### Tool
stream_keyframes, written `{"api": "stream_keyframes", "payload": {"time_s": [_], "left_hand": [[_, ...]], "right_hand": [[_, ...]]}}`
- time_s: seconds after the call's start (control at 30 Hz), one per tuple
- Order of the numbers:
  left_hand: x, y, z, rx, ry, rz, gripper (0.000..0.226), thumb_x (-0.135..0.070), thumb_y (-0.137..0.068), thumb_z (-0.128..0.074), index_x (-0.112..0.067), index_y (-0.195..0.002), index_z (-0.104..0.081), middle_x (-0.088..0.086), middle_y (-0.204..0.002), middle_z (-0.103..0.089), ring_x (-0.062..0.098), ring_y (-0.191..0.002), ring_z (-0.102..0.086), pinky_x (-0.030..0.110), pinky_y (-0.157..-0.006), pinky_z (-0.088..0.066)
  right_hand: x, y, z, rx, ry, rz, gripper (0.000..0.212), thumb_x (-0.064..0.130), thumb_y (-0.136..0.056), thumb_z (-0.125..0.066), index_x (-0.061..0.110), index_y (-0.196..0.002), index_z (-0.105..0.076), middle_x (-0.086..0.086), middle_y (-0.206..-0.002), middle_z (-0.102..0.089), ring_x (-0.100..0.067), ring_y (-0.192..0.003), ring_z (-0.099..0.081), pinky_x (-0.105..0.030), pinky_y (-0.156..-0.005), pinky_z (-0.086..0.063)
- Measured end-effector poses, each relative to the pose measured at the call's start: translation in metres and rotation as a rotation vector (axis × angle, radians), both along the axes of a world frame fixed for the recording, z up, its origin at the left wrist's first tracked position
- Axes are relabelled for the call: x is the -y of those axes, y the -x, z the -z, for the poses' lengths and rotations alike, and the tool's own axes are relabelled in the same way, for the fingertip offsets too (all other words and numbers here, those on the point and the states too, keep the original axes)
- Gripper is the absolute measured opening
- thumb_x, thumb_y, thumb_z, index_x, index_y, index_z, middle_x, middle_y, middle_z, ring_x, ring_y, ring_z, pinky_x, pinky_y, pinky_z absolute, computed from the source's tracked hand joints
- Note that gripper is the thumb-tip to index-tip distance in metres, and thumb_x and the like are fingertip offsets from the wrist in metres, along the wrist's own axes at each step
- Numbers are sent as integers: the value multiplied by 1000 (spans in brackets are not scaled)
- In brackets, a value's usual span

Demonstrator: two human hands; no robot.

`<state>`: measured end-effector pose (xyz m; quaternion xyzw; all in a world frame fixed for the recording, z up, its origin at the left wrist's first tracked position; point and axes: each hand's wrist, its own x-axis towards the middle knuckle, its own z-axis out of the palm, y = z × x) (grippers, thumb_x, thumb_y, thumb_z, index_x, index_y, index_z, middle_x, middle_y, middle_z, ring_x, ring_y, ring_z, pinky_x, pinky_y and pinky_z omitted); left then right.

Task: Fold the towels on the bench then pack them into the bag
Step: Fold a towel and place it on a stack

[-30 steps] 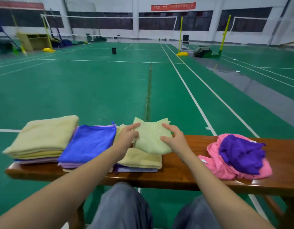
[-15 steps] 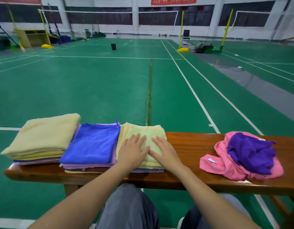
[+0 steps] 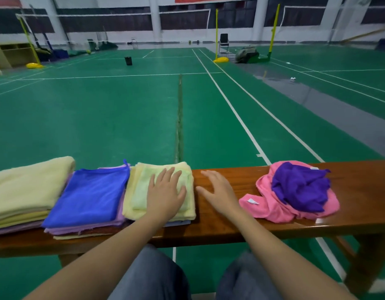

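While the left hand lies flat on the green towel, the right hand is open near an unreadable tag.

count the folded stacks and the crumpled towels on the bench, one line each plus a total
folded stacks: 3 (yellow-topped stack, blue-topped stack, green-topped stack)
crumpled towels: 2 (pink towel, purple towel lying on it)
total: 5

The wooden tabletop carries three stacks of folded towels at left and a crumpled pink towel at right.
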<state>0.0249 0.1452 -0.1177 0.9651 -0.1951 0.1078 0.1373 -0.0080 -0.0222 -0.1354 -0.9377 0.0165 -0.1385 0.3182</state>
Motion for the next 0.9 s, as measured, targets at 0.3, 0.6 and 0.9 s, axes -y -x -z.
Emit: {"api": "stream_keyframes", "payload": {"time_s": [0.3,0.6,0.9], "left_hand": [[148,32,26,-90,189,294,47,-37,-94,-41,-25,-140,-40,-6,-146,-39,12,-136,-29,34,-116,-15],[238,49,47,-233,261,487,55,-35,-94,-49,-22,-145,-32,-3,-150,-35,14,-139,-28,33,-115,-21],[266,40,54,-219,233,485,42,-40,-91,-54,-24,-130,-51,-2,-131,-46,15,-123,-40,29,-101,-39]], "right_hand": [[152,73,16,57,42,500,51,15,-80,-70,7,-127,-54,-11,-130,-54,-29,-124,-46,-41,-107,-33],[197,96,40,-90,-66,601,67,38,-82,-69,16,-139,-42,-7,-135,-49,-24,-125,-42,-36,-104,-34],[199,97,52,-114,13,582,57,40,-92,-54,25,-144,-36,-2,-140,-44,-18,-128,-39,-34,-108,-34]]}}
